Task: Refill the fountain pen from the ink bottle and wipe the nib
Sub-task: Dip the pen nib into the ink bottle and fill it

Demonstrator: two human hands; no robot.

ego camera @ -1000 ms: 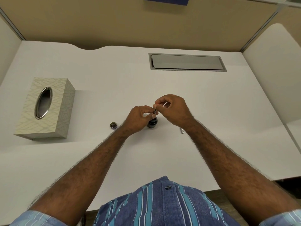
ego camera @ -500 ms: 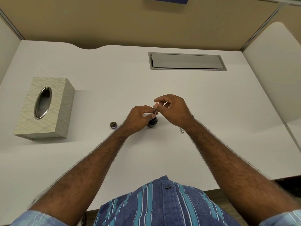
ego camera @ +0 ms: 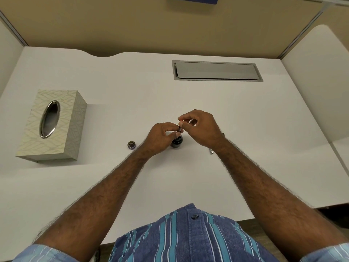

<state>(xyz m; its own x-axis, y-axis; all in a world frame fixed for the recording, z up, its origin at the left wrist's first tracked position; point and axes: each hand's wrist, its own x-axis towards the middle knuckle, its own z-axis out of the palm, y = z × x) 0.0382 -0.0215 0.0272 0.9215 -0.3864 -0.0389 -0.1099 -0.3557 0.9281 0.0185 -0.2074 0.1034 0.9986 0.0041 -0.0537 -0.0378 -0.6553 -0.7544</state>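
Standing upright over the ink bottle (ego camera: 177,143), the thin fountain pen section (ego camera: 180,127) is held between both hands, lower end at or inside the bottle mouth; too small to tell which. Left hand (ego camera: 160,138) pinches the pen low down with thumb and forefinger curled round it, the hand just left of the bottle and hiding part of its shoulder. Right hand (ego camera: 202,127) pinches the pen's top end between thumb and forefinger, remaining fingers loosely curled, the hand above and right of the bottle. Whether the nib sits in ink cannot be told.

Ink bottle: small, dark, round, standing open on the white desk (ego camera: 245,114), near its middle. Bottle cap (ego camera: 131,144) lies on the desk to the left of the bottle, apart from it, open side up. A slim metal pen part (ego camera: 211,151) lies right of the bottle, mostly hidden under the right wrist, only its near end showing.

Tissue box (ego camera: 51,125), pale patterned with an oval metal-rimmed opening, sits well left of the bottle. Grey cable hatch (ego camera: 217,70) is set in the desk beyond the bottle, toward the far edge. Tan partition wall (ego camera: 132,25) stands behind the desk. Striped blue shirt (ego camera: 188,237) at the near edge.
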